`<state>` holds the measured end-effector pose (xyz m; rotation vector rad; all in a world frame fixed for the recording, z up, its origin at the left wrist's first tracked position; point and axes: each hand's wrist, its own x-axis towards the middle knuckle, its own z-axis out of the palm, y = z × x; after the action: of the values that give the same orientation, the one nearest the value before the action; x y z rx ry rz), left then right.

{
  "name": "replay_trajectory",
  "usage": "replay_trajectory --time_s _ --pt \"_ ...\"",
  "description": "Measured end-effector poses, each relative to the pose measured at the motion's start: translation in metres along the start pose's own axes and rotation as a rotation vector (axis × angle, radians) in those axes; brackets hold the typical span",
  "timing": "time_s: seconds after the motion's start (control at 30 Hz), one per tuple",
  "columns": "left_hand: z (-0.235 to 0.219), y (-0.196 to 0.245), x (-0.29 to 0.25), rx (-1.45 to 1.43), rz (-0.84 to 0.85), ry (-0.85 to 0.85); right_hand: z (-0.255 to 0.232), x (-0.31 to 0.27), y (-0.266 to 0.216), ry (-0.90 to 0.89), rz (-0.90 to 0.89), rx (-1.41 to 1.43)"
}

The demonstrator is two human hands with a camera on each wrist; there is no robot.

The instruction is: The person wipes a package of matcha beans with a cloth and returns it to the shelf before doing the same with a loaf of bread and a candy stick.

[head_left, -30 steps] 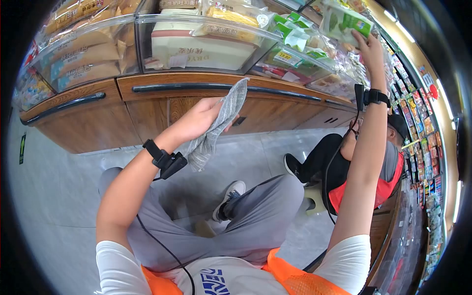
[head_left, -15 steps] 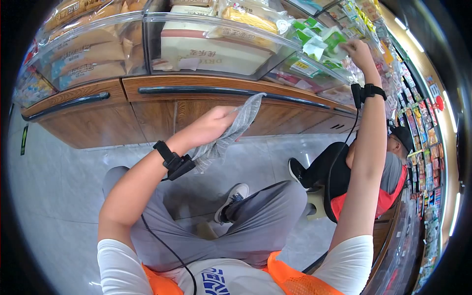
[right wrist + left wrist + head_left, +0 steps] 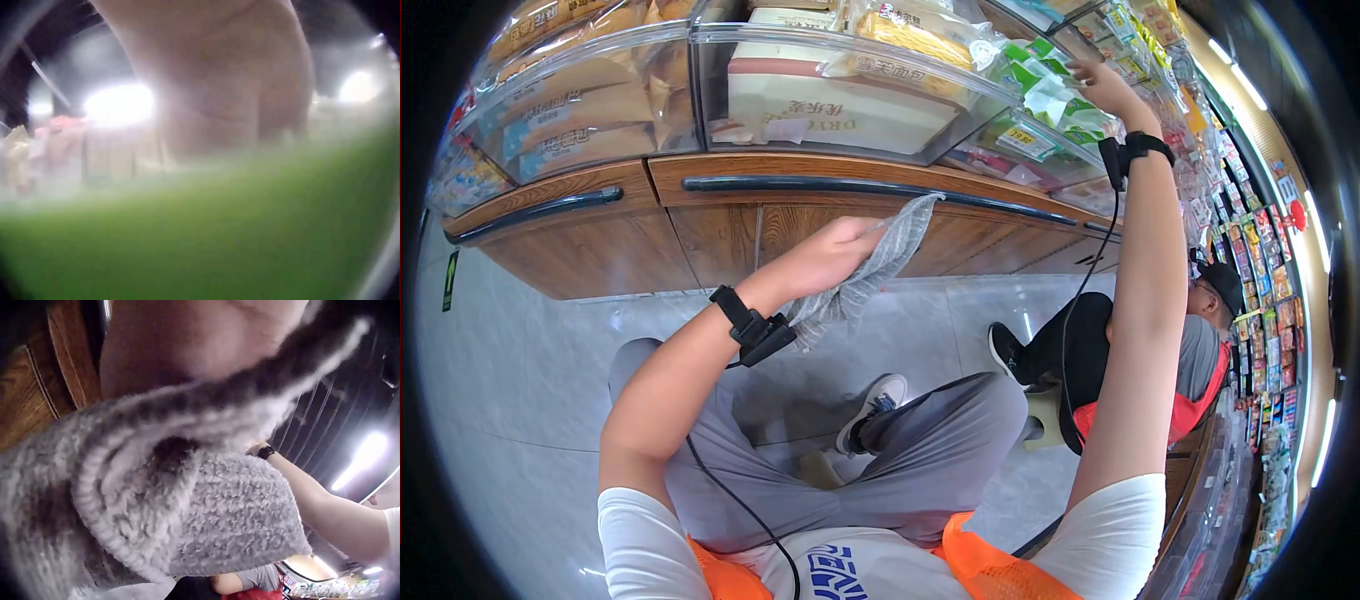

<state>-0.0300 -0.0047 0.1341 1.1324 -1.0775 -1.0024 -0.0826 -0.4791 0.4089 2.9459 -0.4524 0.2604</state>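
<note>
My left hand (image 3: 845,250) grips a grey striped cloth (image 3: 890,250), which hangs in folds below the fingers. Close up in the left wrist view, the cloth (image 3: 244,506) shows a ribbed, fuzzy weave. At the upper right, my right hand (image 3: 1112,92) reaches over a clear bin of green-and-white packages (image 3: 1040,85), fingers loosely extended beside them. A blurred green surface (image 3: 206,244) fills the lower right wrist view, in front of the right palm (image 3: 212,81).
Clear bins hold bagged bread (image 3: 565,105) and a white box (image 3: 830,105) above a wooden cabinet (image 3: 720,240) with dark handles. A person in a red vest (image 3: 1200,390) sits low at the right. Shelves of colourful packets (image 3: 1250,260) line the far right.
My right hand has lowered a green package into the bin, let it go and shifted left. The left hand moved slightly right with the cloth, then stayed nearly still.
</note>
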Motion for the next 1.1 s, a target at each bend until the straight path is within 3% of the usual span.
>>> replay_trajectory --time_s 0.07,0.17,0.27,0.37,0.47,0.53,0.63,0.73,0.77,0.83,0.9,0.97,1.03,1.1 --pt "-0.001 -0.005 0.001 0.059 0.042 0.019 0.012 0.018 0.020 -0.165 -0.034 -0.097" --pt "-0.003 -0.001 -0.003 0.085 0.005 0.024 0.013 0.017 0.003 -0.122 0.114 -0.266" --pt "-0.006 0.002 -0.006 0.074 0.023 0.051 -0.011 -0.001 -0.027 -0.074 0.147 -0.313" --pt "-0.010 0.004 -0.009 0.080 0.029 0.067 -0.036 -0.022 -0.030 0.303 0.267 -0.264" --pt "-0.011 0.001 -0.009 0.143 0.237 0.097 -0.053 -0.034 0.006 0.611 0.264 -0.125" --pt "-0.016 -0.004 -0.006 0.256 0.197 0.142 -0.075 -0.058 0.000 0.763 0.274 -0.062" --pt "-0.023 0.000 -0.001 0.253 0.133 0.184 -0.080 -0.101 -0.033 0.929 0.129 0.517" --pt "-0.013 0.018 -0.010 0.028 0.089 0.268 -0.072 -0.150 -0.089 0.866 0.251 0.921" --pt "-0.009 0.027 -0.010 -0.065 0.085 0.303 -0.064 -0.164 -0.121 0.931 0.206 1.049" --pt "-0.006 0.034 -0.009 -0.287 0.099 0.331 -0.041 -0.187 -0.136 0.887 0.116 1.249" --pt "-0.006 0.040 -0.008 -0.507 0.094 0.357 -0.011 -0.206 -0.156 0.826 0.141 1.475" --pt "-0.009 0.038 -0.005 -0.614 0.050 0.345 0.019 -0.221 -0.182 0.744 0.170 1.624" --pt "-0.014 0.037 -0.005 -0.705 -0.037 0.355 0.055 -0.231 -0.213 0.602 0.066 1.847" --pt "-0.016 0.032 -0.005 -0.673 -0.044 0.401 0.089 -0.239 -0.243 0.461 0.021 1.900"
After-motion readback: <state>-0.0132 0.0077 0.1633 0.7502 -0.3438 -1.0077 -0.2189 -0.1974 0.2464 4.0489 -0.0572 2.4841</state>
